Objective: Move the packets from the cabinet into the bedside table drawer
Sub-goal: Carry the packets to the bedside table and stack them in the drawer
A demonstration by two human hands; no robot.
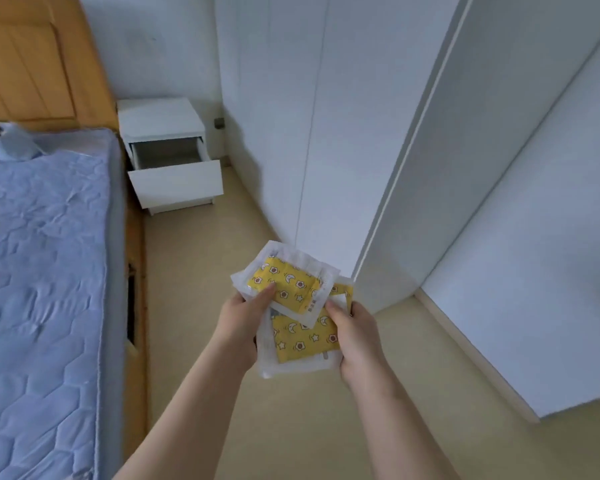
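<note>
Bedroom, beige floor. Blue quilted mattress (42, 271) at left. Beside it stands the white bedside table (160, 116), its white drawer (175, 181) open, well ahead and left of the hands. Left hand (243, 320), nearer the drawer, pinches the yellow star-and-moon packets in clear wrappers (291, 289). Right hand (354, 341) grips their other edge. Tall white cabinet (499, 168) at right.

Packets (293, 289): clear, slightly glossy plastic over yellow printed wrap. Mattress (42, 271): quilted blue cloth. Headboard (32, 64): warm wood. Bedside table (163, 123): smooth matt white.
</note>
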